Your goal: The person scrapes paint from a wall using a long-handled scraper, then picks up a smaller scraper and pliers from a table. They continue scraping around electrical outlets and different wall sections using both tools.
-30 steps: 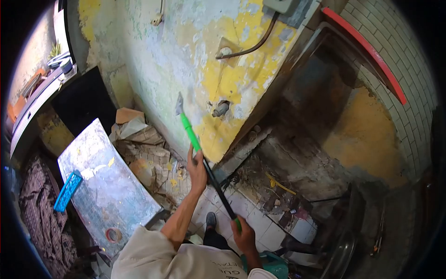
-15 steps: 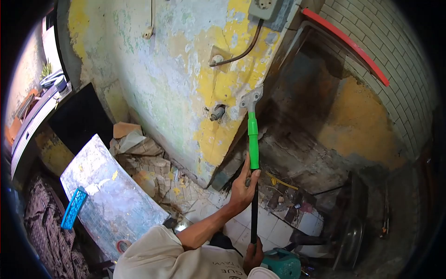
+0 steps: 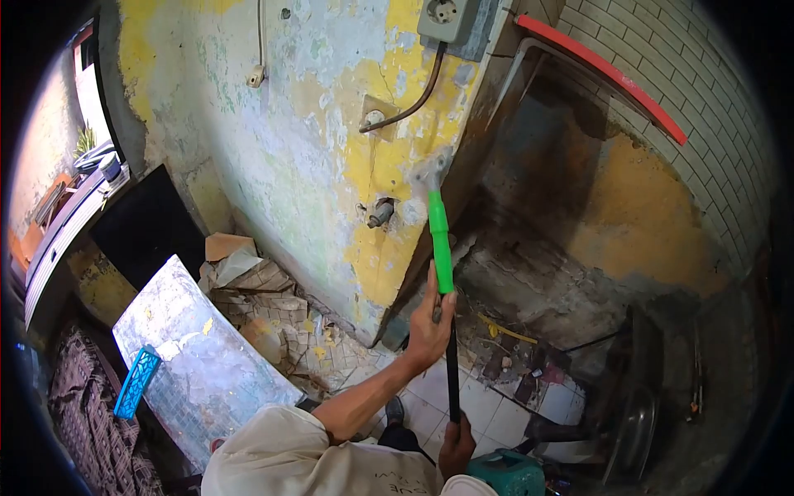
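Note:
A long-handled scraper (image 3: 441, 241) with a green sleeve and a black pole rises in front of me. Its metal head, smeared by motion, is at the peeling wall (image 3: 289, 140), close to the corner edge. Just below the green sleeve, my left hand (image 3: 428, 332) is closed around the pole, thumb and forefinger pointing up along it. Lower down, my right hand (image 3: 456, 448) grips the same pole near its bottom end, partly hidden by the cap brim. A pipe stub (image 3: 380, 213) sticks out of the wall left of the scraper head.
A wall socket (image 3: 447, 18) with a brown cable hangs above the scraper. Left, a worn board (image 3: 219, 364) carries a blue plastic piece (image 3: 137, 382). Crumpled cardboard (image 3: 248, 269) and debris lie along the wall. A teal object (image 3: 506, 473) stands by my right hand.
The scraper head has moved slightly up and left across the wall, away from the corner edge. Both hands keep their hold on the pole. My view has shifted a little, showing a dark shoe.

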Available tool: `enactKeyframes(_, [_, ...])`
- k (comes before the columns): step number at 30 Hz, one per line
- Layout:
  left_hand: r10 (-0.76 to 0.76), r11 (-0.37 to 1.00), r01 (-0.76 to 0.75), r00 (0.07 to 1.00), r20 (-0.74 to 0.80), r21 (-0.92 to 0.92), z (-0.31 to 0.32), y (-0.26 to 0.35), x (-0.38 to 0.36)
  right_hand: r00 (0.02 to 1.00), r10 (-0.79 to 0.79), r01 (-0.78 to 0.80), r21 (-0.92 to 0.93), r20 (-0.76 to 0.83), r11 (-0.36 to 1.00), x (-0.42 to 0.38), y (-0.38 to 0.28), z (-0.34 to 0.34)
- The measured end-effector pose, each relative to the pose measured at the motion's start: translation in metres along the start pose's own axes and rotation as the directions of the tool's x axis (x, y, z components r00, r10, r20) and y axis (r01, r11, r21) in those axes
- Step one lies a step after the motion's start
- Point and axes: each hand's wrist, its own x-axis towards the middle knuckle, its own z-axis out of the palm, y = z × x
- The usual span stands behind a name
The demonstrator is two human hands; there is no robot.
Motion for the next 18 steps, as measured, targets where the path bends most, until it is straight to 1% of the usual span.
enactKeyframes(1, [-0.050,0.999,0.051,0.998,-0.032,0.015,0.000,0.004,0.009,1.000,0.003,-0.003,-0.004,0.006,1.000,0.013,-0.004,-0.003])
enactKeyframes(2, [-0.069,0.997,0.070,0.997,-0.039,0.020,0.001,0.002,0.007,1.000,0.018,-0.018,-0.001,0.026,1.000,0.022,-0.011,-0.008])
enactKeyframes(4, [-0.044,0.999,0.045,0.998,-0.046,0.028,-0.001,0.003,0.011,0.998,0.037,-0.038,0.017,0.042,0.999,0.011,-0.011,-0.009])
enactKeyframes(5, [-0.083,0.996,0.082,0.996,0.013,0.038,-0.004,0.008,-0.002,1.000,-0.006,0.006,0.001,0.011,1.000,-0.004,0.003,-0.008])
enactKeyframes(6, [0.088,0.994,-0.090,0.996,0.021,0.068,-0.002,0.003,-0.013,0.999,-0.047,0.047,-0.021,-0.017,0.999,-0.018,0.014,-0.008])
enactKeyframes(7, [0.061,0.998,-0.061,0.998,0.017,0.030,0.002,0.003,-0.016,1.000,-0.015,0.015,0.002,-0.024,1.000,-0.023,0.020,-0.010])
enactKeyframes(8, [0.026,1.000,-0.026,0.999,0.019,-0.008,0.004,0.003,-0.017,0.999,-0.027,0.027,0.004,-0.019,1.000,-0.018,0.011,-0.007])
enactKeyframes(10, [0.184,0.973,-0.167,0.978,-0.098,0.160,0.002,0.015,0.021,0.999,0.040,-0.040,-0.001,-0.001,0.999,0.008,-0.021,-0.006])
enactKeyframes(11, [0.035,0.999,-0.034,0.997,-0.071,0.016,-0.006,0.036,0.040,0.994,-0.104,0.103,-0.037,-0.024,0.994,0.029,-0.034,-0.003])
enactKeyframes(12, [-0.056,0.992,0.050,0.997,-0.056,-0.112,-0.008,0.057,0.061,0.996,-0.082,0.081,-0.045,-0.021,0.996,0.030,-0.041,-0.009])
enactKeyframes(14, [-0.007,0.995,0.000,0.998,-0.069,-0.101,-0.009,0.059,0.072,0.997,-0.079,0.079,-0.031,0.006,0.996,0.046,-0.053,-0.011])
enactKeyframes(16, [0.050,0.999,-0.051,0.998,-0.033,-0.012,-0.003,0.047,0.045,0.996,-0.093,0.093,0.005,-0.004,0.996,0.027,-0.049,-0.020])
enactKeyframes(17, [0.109,0.994,-0.107,0.993,-0.041,0.035,0.002,0.045,0.036,0.993,-0.111,0.110,-0.035,-0.028,0.993,0.021,-0.045,-0.026])
enactKeyframes(18, [0.144,0.989,-0.142,0.987,-0.076,0.028,0.009,0.038,0.037,0.991,-0.127,0.123,-0.081,-0.045,0.989,0.021,-0.039,-0.032])
